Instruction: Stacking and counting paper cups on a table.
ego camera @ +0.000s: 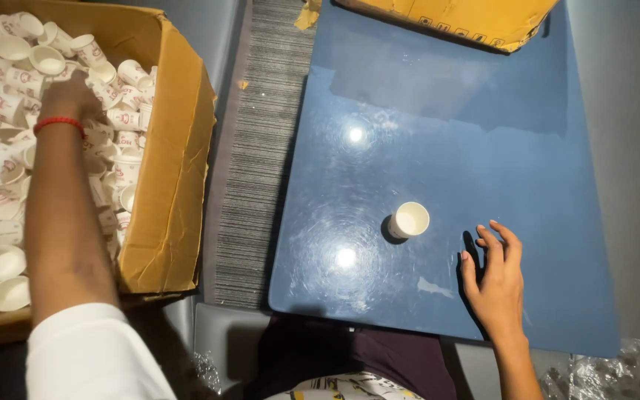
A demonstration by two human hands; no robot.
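My left hand [72,96], with a red band on the wrist, reaches down into a large cardboard box [172,170] on the left, among several small white paper cups [1,259] with red print. Its fingers are buried in the cups, so I cannot see whether they hold one. My right hand [496,278] rests flat on the glossy blue table [446,148], fingers spread, holding nothing. One white paper cup [409,220] stands upright on the table, a short way to the left of that hand and apart from it.
A second cardboard box [453,18] sits at the table's far edge. A grey striped carpet strip [257,148] runs between the cup box and the table. Crinkled clear plastic [601,378] lies at the lower right.
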